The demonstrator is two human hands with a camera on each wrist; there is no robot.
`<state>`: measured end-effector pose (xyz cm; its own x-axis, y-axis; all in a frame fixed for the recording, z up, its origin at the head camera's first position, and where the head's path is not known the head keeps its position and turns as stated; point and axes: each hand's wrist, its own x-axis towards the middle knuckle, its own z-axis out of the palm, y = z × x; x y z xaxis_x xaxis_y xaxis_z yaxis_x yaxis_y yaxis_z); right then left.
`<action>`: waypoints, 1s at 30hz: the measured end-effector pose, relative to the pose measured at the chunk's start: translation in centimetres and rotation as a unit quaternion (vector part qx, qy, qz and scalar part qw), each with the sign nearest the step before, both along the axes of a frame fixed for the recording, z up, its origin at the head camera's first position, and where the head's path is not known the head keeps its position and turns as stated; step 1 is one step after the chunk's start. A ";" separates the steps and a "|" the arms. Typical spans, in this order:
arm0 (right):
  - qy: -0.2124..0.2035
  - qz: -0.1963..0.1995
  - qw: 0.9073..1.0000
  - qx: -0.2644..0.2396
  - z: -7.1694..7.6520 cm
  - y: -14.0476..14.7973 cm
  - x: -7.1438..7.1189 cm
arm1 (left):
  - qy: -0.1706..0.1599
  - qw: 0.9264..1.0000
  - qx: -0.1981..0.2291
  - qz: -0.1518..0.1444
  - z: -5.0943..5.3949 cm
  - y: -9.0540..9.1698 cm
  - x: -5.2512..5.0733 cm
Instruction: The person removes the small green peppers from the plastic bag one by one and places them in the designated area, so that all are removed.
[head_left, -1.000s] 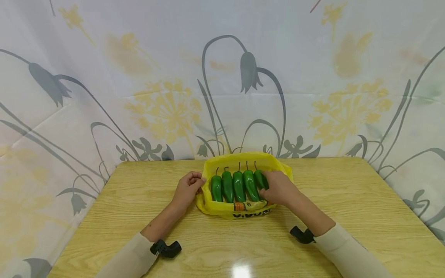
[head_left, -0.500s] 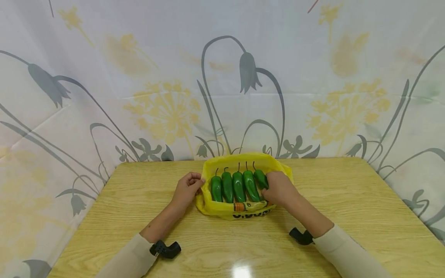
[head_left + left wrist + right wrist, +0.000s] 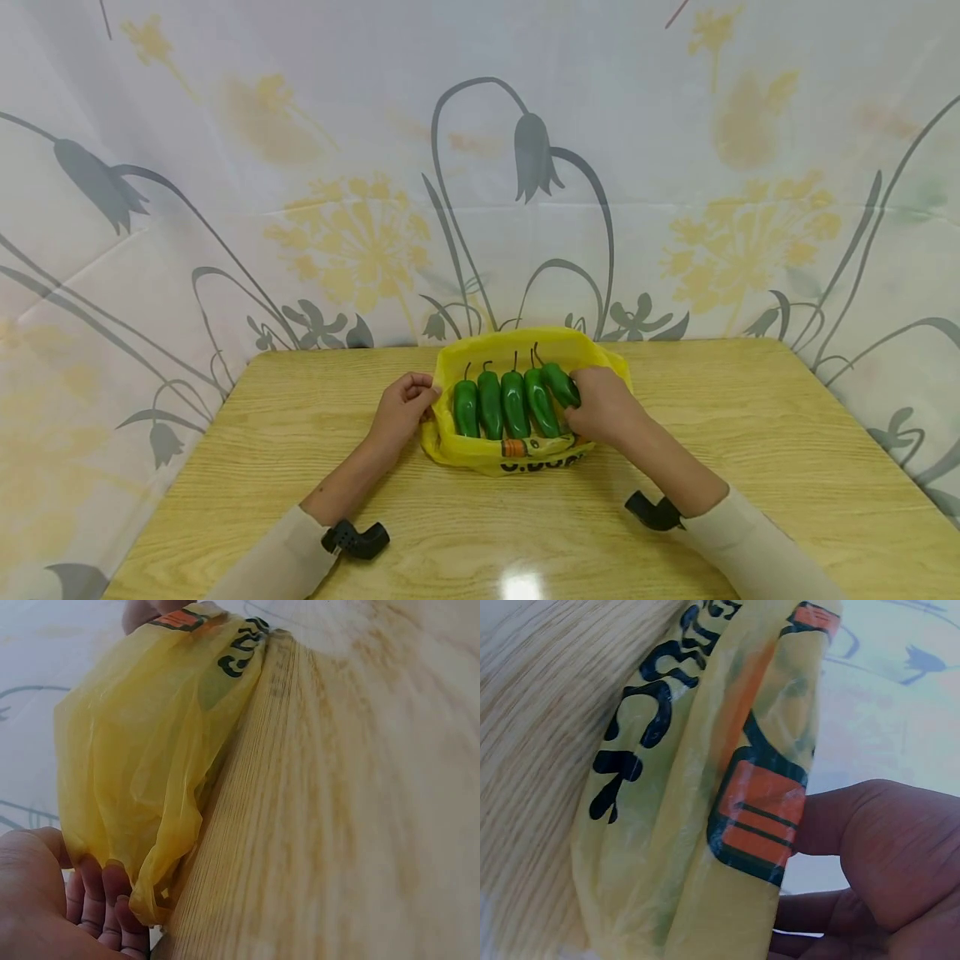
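A yellow plastic bag (image 3: 468, 457) lies on the table with its mouth spread wide. Inside, several green peppers (image 3: 490, 404) form a row, stems pointing away from me. My right hand (image 3: 603, 404) reaches over the bag's right side and grips the lower part of the rightmost green pepper (image 3: 559, 385), which tilts with its stem toward the left. At the bag's left edge, my left hand (image 3: 401, 408) pinches the plastic; the left wrist view shows the thumb and fingertips on the yellow bag (image 3: 127, 772). In the right wrist view the bag's printed side (image 3: 757, 810) hides my right fingertips and the pepper.
The wooden table (image 3: 465, 533) extends around the bag on both sides and toward me. A patterned cloth (image 3: 360, 100) hangs close behind the table's far edge. Black wrist cameras (image 3: 356, 540) are strapped near both cuffs.
The rightmost pepper has tilted, its stem end swinging left against the neighbouring pepper, with my right hand still on it. My left hand has stayed at the bag's edge.
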<state>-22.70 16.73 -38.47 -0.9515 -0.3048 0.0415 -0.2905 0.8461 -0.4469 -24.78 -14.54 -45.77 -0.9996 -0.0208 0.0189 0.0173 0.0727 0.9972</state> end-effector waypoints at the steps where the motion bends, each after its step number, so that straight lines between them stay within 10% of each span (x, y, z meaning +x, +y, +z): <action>1: 0.001 0.001 1.000 -0.001 0.1 0.0 0.0 | 0.000 1.000 0.000 0.000 0.0 0.0 0.0; 30: 0.005 -0.017 0.998 -0.062 4.1 2.6 1.2 | 0.013 1.000 -0.002 -0.020 -0.2 -0.2 0.1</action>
